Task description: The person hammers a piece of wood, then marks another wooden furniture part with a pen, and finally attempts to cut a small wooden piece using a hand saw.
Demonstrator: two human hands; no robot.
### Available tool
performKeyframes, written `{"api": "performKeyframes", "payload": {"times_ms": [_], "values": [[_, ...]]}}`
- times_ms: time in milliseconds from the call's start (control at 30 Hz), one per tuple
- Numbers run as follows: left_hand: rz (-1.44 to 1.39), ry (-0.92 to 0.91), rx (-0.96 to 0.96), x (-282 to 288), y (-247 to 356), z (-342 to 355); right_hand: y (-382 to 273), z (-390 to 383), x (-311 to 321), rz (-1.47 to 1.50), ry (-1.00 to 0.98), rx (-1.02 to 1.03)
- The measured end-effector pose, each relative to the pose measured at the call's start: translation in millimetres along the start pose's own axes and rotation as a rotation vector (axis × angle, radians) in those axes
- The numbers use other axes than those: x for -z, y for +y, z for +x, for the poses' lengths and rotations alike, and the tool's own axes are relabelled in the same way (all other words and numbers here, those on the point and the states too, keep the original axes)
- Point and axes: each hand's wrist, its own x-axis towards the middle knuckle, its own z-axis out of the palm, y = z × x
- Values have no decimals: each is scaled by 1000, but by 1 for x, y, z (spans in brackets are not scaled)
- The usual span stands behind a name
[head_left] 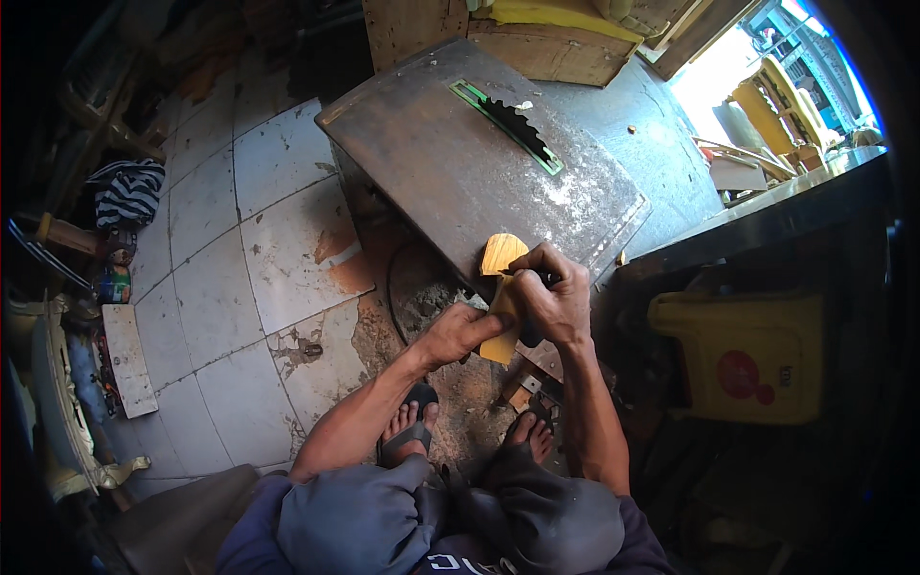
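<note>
A pale, yellowish wooden piece [502, 255] is showing between the hands, its rounded end overlapping the near edge of the saw table [402, 125] in this view; whether the two are touching is impossible to tell. Its lower part is angling down toward the person, and the fingers are hiding whether both parts are forming one block. It is probably handling as something light and stiff, dry rather than slippery, with any thin edge likely to be chipping under a hard squeeze. The broad lower part seems to be offering the safest hold, thumb on the face and fingers behind.

The left hand [455, 333] is gripping there, its thumb pressing across the face. The right hand [554, 297] is bunching its fingers by the rounded end; whether it is pinching the wood or a thin dark object, one cannot tell.

Farther out, a toothed saw blade [517, 125] is standing up through the tabletop, well apart from both hands.
</note>
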Motion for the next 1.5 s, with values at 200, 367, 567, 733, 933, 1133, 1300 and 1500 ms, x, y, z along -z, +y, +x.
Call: {"api": "performKeyframes", "payload": {"times_ms": [200,367,567,733,933,1133,1300,1500], "values": [[-33,6,-57,-5,-8,6,-6,0,4,-90,-20,-13],[-7,-19,-3,0,-5,4,-4,2,2,-71,0,20],[-52,-44,9,-1,-15,7,3,-2,5,-79,21,28],[-38,-45,-4,0,-10,7,1,-5,7,-90,43,28],[-34,-43,5,2,-15,7,-1,-8,8,-68,30,11],[-36,-29,0,-2,-7,5,1,-10,9,-79,40,17],[-26,-24,8,2,-11,4,-4,-11,8,-62,-2,-7],[-4,-38,28,2,-9,6,-7,-15,10,-63,-18,-47]]}}
